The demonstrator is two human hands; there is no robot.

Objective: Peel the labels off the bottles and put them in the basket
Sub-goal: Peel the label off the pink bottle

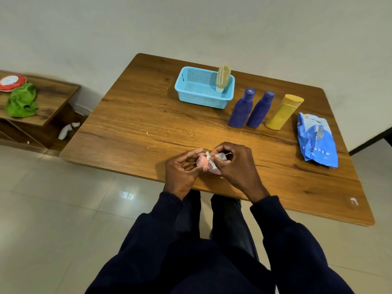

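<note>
left hand (182,169) grips pink bottle (203,161); basket (198,100), yellow bottle (283,112), blue bag (316,142) beyond

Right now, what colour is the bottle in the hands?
Pink, with a white label half peeled; the bottle shows best in the head view, the only one.

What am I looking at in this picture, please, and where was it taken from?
There is no machine here: a person wears a camera on the head, so the single picture looks down at their own two hands over a wooden table. The left hand holds a small pink bottle, and the right hand pinches a white label partly peeled from it. Further back stands a blue basket with a beige tube upright in it, cap down. To its right stand two dark blue bottles and a yellow bottle, and a blue plastic pouch lies near the table's right edge.
</note>
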